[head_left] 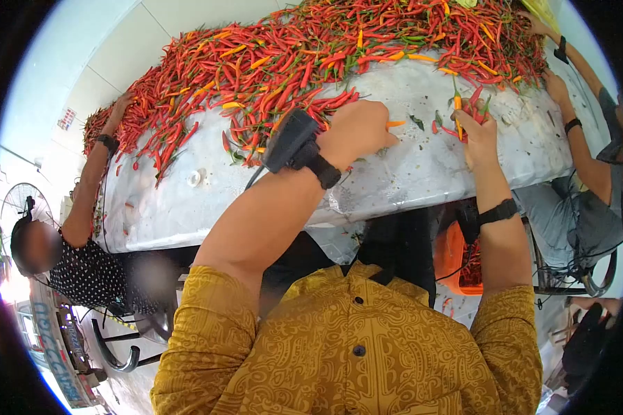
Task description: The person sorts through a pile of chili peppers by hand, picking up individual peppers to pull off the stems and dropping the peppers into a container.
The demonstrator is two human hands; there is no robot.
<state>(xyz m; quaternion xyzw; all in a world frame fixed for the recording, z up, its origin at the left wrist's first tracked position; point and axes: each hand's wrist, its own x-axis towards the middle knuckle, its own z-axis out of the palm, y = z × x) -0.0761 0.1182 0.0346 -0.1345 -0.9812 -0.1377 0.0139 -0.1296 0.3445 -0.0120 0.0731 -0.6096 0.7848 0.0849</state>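
Note:
My left hand (361, 130) is at the near edge of the chili pile, back of the hand up and fingers curled. An orange chili pepper (396, 124) pokes out beside its fingers; the rest of it is hidden behind the hand. To the right, my right hand (479, 133) is closed around a small bunch of chili peppers (458, 114), red and orange, some with green stems. Beyond both hands spreads a large heap of red chili peppers (277, 62) with some orange ones mixed in. A few loose bits lie on the table between my hands.
The table (394, 173) has a pale, shiny cover with a small white round object (194, 178) on it. Co-workers' hands reach the heap at left (120, 109) and right (557, 88). An orange container (452, 259) with chilies stands below the table edge.

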